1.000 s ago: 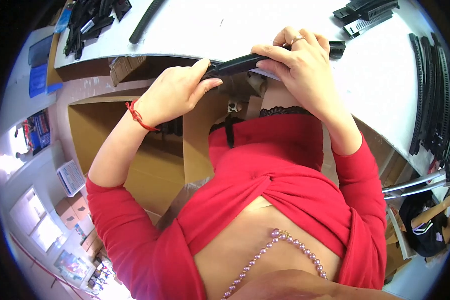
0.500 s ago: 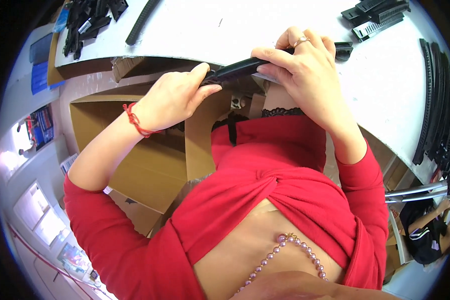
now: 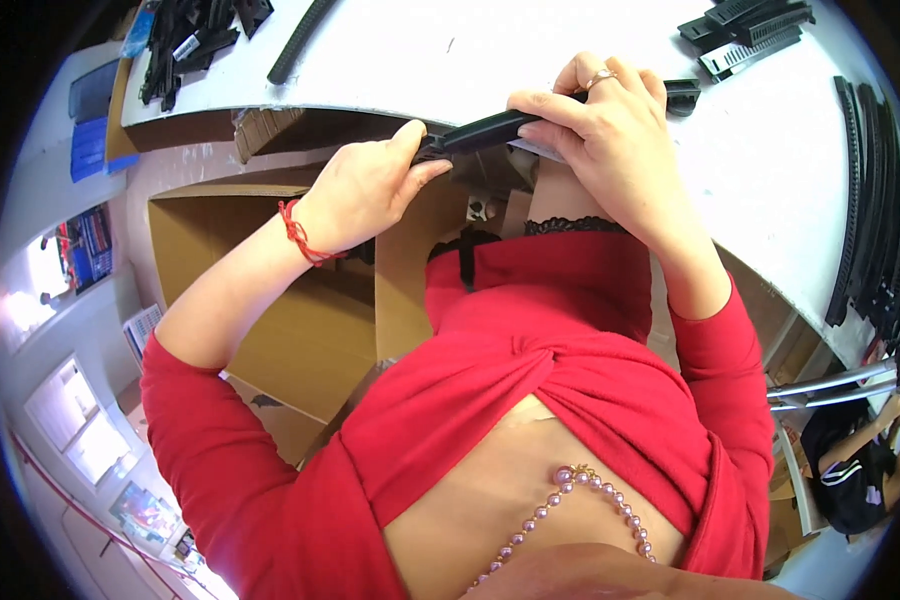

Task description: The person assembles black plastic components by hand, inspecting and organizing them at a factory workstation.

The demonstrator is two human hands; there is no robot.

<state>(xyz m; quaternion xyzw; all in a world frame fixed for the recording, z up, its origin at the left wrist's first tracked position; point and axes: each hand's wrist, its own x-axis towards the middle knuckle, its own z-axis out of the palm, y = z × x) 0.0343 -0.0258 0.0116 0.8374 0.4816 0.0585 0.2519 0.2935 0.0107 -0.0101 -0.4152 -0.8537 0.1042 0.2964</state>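
So, left hand (image 3: 365, 190): thumb and fingers pinching one end of the black strip (image 3: 485, 132).
Right hand (image 3: 615, 150): gripping it farther along.
Strip spot: up by the near edge of the white table (image 3: 530, 50).
Tabletop: jumbled black parts (image 3: 185, 60) far left, a ribbed strip (image 3: 300, 42) near them, long dark strips (image 3: 875, 210) down the right.
Room: open cardboard box (image 3: 305, 345) below, bright windows (image 3: 75, 420) left, another person (image 3: 850, 470) lower right.
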